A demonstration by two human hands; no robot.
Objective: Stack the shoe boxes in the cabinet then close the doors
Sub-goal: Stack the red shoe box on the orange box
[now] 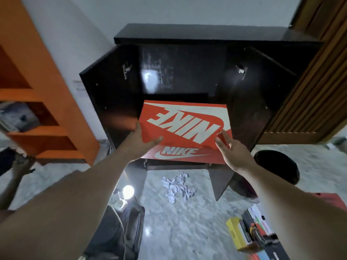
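Orange shoe box (185, 124) sits half inside the dark cabinet (206, 34), front end overhanging the shelf. Left hand (144, 139) grips its near-left corner; right hand (231, 149) rests flat-fingered on the right corner. Stacking step: next, slide it fully in, both doors (105, 87) hanging wide.

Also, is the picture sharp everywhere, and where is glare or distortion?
Head view: the orange shoe box is fairly sharp; glare spots show on the cabinet back panel and from a bright lamp on the floor; the edges bend from the wide lens, and the orange shelf looks blurred.
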